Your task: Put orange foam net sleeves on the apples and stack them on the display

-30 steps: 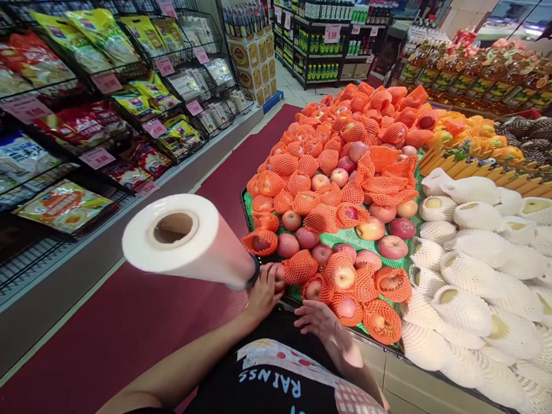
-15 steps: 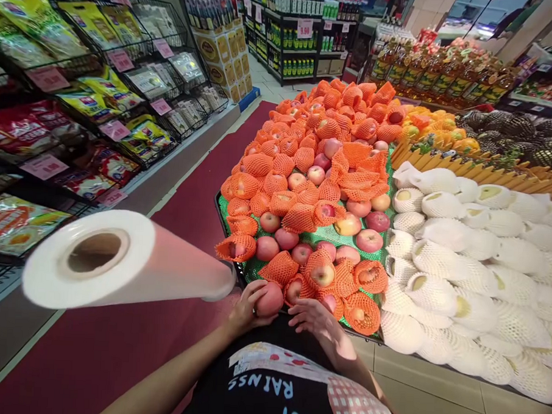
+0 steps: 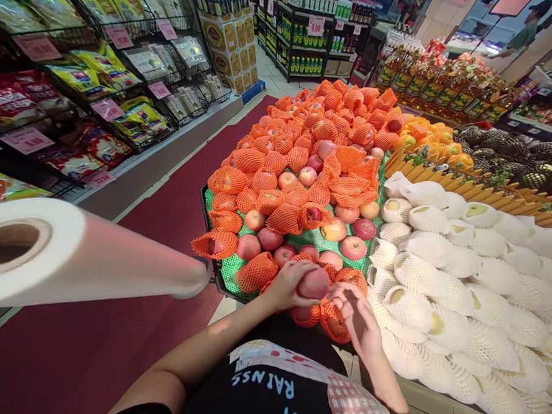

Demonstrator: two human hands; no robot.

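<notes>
One bare apple (image 3: 313, 284) sits gripped in our left hand (image 3: 287, 285) above the display's (image 3: 218, 281) near edge; our right hand (image 3: 356, 314), fingers loosely spread, hovers beside it, ready to steady it

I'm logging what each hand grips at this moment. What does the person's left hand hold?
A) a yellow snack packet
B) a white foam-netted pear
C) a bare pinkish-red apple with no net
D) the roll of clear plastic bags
C: the left hand curls around a bare pinkish-red apple above the orange foam-netted apples, beside the open right hand.
</notes>
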